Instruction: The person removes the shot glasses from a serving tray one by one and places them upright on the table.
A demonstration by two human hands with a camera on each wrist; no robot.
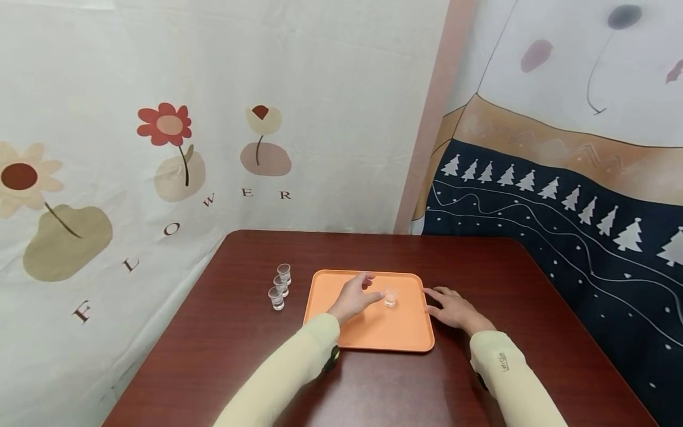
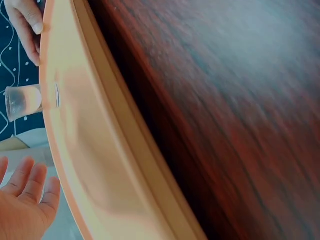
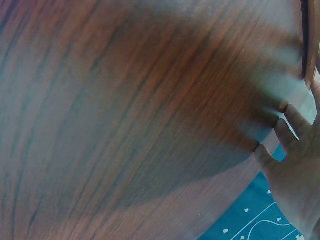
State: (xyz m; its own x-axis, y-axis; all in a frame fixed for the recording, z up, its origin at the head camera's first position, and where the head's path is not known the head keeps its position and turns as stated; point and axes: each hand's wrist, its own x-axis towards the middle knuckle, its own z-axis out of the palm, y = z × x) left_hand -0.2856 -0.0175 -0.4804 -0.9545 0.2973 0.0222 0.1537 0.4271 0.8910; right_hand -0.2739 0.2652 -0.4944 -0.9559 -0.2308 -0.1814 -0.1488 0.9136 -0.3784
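A small clear shot glass [image 1: 391,298] stands upright on the orange tray [image 1: 381,335], right of its middle. Over the tray, my left hand [image 1: 353,299] has its thumb pointing at the glass and its fingers loosely bent. The left wrist view shows a gap between those fingers [image 2: 34,182] and the glass [image 2: 22,102]. At the tray's right edge, my right hand [image 1: 453,309] rests with fingers spread and fingertips at the rim. In the right wrist view, several of its fingertips [image 3: 286,131] rest on the tabletop. Neither hand holds anything.
Left of the tray, three more shot glasses [image 1: 280,286] stand in a slanting row on the dark red-brown wooden table [image 1: 256,367]. Behind the table hang a pale flower-printed cloth [image 1: 341,118] and a navy one with white trees [image 1: 587,237].
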